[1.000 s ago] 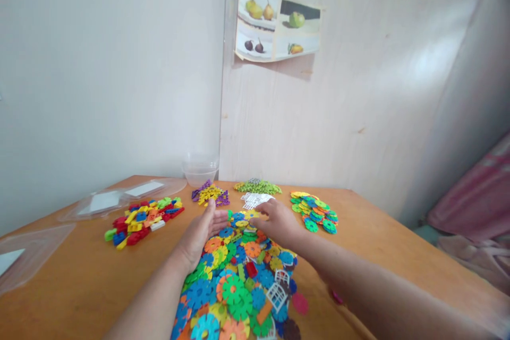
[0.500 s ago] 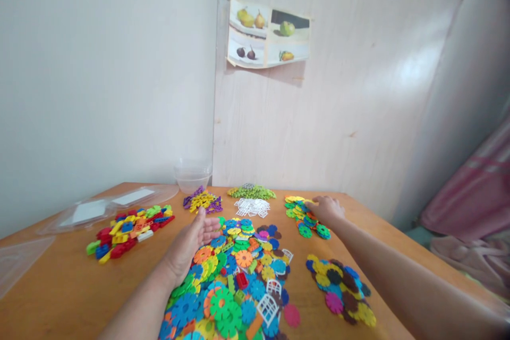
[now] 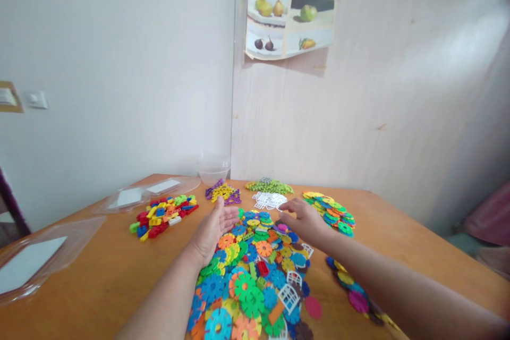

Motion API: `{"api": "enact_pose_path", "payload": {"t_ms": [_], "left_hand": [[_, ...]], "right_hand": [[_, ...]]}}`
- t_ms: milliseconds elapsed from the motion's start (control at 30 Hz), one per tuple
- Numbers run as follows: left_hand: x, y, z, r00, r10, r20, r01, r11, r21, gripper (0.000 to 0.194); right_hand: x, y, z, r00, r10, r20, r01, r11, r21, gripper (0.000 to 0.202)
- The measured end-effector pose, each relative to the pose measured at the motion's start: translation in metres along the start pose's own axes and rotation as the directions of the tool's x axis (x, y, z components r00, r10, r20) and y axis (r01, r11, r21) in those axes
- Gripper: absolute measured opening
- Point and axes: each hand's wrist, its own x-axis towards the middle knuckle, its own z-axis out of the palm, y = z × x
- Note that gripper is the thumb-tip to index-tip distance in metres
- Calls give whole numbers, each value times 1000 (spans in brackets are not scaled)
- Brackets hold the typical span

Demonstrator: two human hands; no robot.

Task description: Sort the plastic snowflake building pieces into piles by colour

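A large mixed pile of colourful notched discs point(image 3: 244, 286) spreads over the near middle of the table. My left hand point(image 3: 215, 231) rests against its left edge, fingers apart, palm turned toward the pieces and nothing held. Over the pile's far right edge is my right hand point(image 3: 305, 220), fingers spread and bent, with no piece visible in it. White window pieces point(image 3: 270, 201) lie just beyond, left of its fingertips. Behind my right hand is a group of green, yellow and orange discs point(image 3: 332, 211). My right forearm partly covers another disc group point(image 3: 358, 301).
Colourful blocks point(image 3: 161, 217) lie at the left. Purple and yellow pieces point(image 3: 223, 192) and green pieces point(image 3: 270, 186) sit farther back, near stacked clear bowls point(image 3: 214, 169). Clear lids point(image 3: 32, 260) lie along the left side of the wooden table point(image 3: 107, 281).
My right hand has moved left from the green and yellow disc group to the far edge of the large pile. My left hand stays beside the pile. The view has turned left.
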Motion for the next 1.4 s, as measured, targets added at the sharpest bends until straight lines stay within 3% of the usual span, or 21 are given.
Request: {"api": "enact_pose_path", "payload": {"t_ms": [200,400,600,733,1067,1400], "left_hand": [[1,1,0,999,15,43,-11,996,-90,82],[-1,5,3,1000,-3,10,5,980,-200,78],[-1,6,5,1000,-21,3,22,975,-221,79],[-1,5,4,1000,-20,11,22,974,-224,79],[-1,4,4,997,-49,55,60,973,-224,76],[-4,6,6,998,-52,25,56,982,-182,76]], "right_hand": [[-5,-75,26,959,-225,172,223,974,32,26],[6,-110,49,907,-313,281,343,937,-63,35],[14,-122,54,915,-213,343,274,951,-142,33],[13,-127,50,915,-213,343,277,949,-150,26],[14,-125,51,920,-176,350,268,935,-233,40],[6,-121,47,876,-358,322,452,843,-292,43]]}}
